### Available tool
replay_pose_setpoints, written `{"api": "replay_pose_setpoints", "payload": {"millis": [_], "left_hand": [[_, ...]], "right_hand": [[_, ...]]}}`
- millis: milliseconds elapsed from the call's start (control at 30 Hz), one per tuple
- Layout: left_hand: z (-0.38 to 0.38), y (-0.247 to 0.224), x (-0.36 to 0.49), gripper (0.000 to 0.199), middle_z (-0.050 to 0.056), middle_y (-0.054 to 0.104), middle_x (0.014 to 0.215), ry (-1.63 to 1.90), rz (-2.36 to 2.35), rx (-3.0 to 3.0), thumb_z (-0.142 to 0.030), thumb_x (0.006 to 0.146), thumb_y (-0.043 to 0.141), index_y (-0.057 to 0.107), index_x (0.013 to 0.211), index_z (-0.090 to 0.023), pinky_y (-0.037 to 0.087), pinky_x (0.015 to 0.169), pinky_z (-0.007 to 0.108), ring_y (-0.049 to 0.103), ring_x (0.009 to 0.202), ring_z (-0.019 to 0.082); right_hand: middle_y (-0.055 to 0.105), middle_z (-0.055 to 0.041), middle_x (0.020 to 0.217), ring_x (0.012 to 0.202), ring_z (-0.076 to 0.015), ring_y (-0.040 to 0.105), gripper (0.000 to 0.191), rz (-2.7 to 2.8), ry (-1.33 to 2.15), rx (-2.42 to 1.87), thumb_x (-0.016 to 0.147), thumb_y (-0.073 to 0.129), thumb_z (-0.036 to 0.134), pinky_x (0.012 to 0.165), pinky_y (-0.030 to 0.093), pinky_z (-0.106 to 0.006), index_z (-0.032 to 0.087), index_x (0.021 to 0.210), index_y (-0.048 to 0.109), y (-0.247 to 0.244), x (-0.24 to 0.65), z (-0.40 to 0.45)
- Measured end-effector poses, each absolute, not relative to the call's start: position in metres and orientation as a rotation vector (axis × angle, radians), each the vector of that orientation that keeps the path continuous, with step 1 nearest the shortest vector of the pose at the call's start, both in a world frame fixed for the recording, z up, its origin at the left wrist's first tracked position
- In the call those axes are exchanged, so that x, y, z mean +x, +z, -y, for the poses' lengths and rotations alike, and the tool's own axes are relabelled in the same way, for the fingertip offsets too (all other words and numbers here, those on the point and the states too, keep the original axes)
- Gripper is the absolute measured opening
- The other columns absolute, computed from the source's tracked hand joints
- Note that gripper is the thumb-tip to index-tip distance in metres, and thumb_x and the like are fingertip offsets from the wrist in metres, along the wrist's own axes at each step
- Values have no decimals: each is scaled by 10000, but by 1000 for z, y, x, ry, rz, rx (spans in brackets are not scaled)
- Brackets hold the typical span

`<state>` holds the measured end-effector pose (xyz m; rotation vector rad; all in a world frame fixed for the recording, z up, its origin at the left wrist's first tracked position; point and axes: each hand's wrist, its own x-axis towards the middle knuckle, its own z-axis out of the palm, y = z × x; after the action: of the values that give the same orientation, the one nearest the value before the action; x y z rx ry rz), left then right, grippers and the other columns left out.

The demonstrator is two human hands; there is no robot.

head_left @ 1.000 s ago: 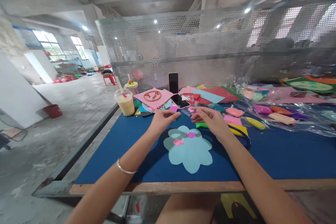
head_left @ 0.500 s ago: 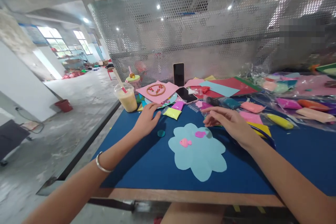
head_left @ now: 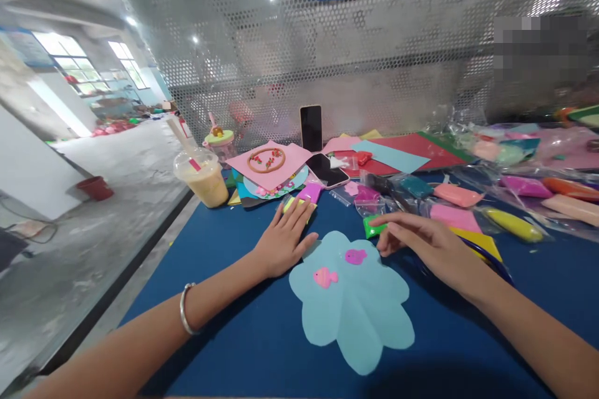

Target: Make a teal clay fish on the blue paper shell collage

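My left hand (head_left: 286, 238) lies flat with its fingers spread, its fingertips over a yellow clay packet (head_left: 304, 209). Beside them is a purple packet (head_left: 310, 191). In front of me rests a light blue paper cut-out (head_left: 353, 305) with a scalloped edge and fold creases. On it sit a pink clay fish (head_left: 325, 277) and a purple clay fish (head_left: 356, 257). Above the paper's right side hovers my right hand (head_left: 416, 238), loosely bent, index finger extended, with nothing visible in it. Its fingertips are close to a green packet (head_left: 373, 225); whether they touch it is unclear.
A drink cup (head_left: 208, 184) with a straw stands at the table's left edge. Behind are pink paper (head_left: 238, 162) with a brown ring, a standing phone (head_left: 311, 128) and a flat phone (head_left: 322, 168). Clay packets (head_left: 456, 194) and coloured sheets spread rightward, before a perforated metal panel (head_left: 374, 87).
My left hand has come down flat over the yellow packet, and the teal disc near it is out of sight. The green packet now shows beside my right hand. The view has shifted.
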<state>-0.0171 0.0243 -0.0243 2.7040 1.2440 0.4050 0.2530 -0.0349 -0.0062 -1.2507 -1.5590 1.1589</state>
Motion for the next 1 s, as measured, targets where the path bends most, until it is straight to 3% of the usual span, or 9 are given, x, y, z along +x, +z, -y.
{"api": "replay_pose_setpoints", "payload": {"millis": [167,267,400,467,533,600,767,1000], "left_hand": [[-26,-20,-18,611,45,159,1551,251,-1275,2628,-538,955,189,160,1476,-220,-12,1164,487,23,1436,231],[-31,-14,-23,614,33,127,1559,417,-1263,2415,-542,952,114,152,1476,-225,33,1166,494,-16,1435,232],[-33,3,-34,546,52,204,1541,717,-1333,2188,-449,972,64,232,1445,-235,199,1161,435,161,1424,211],[-29,12,-41,450,62,348,1475,769,-1332,2261,-407,972,233,396,1356,-238,235,1152,426,293,1375,223],[-20,18,-51,357,63,478,1369,694,-1309,2421,-335,956,314,562,1188,-226,294,1116,434,403,1295,235],[-7,19,-61,341,55,573,1236,508,-1325,2599,-273,952,311,617,1099,-238,379,1033,444,509,1169,229],[19,11,-83,341,66,564,1200,248,-1472,2671,-286,943,351,562,1209,-254,434,930,444,522,1099,246],[26,6,-80,355,54,527,1240,196,-1397,2601,-296,951,356,513,1268,-266,419,960,406,506,1105,228]], "right_hand": [[625,-23,752,738,-172,616,340,1589,1151,-1289,888,475,507,719,500,-324,239,1027,632,-7,253,39],[621,-18,752,731,-169,610,335,1600,1174,-1297,888,475,510,704,492,-321,250,1038,622,-9,252,40],[613,-16,750,733,-168,607,337,1590,1222,-1318,883,474,521,708,494,-319,255,1029,621,-11,252,41],[610,-15,740,728,-166,603,341,1587,1213,-1326,886,467,523,703,489,-310,257,1027,626,-11,253,42],[610,-15,730,721,-164,599,339,1594,1198,-1332,893,459,517,692,482,-300,260,1028,633,-10,254,44],[612,-15,724,717,-162,598,334,1602,1186,-1336,898,452,511,679,477,-289,264,1026,637,-9,255,46],[621,-12,728,715,-156,599,325,1614,1183,-1333,906,439,507,665,473,-272,275,1018,636,-11,256,47],[619,-12,724,720,-151,595,324,1602,1161,-1365,903,447,505,677,474,-263,263,978,649,-14,255,47]]}}
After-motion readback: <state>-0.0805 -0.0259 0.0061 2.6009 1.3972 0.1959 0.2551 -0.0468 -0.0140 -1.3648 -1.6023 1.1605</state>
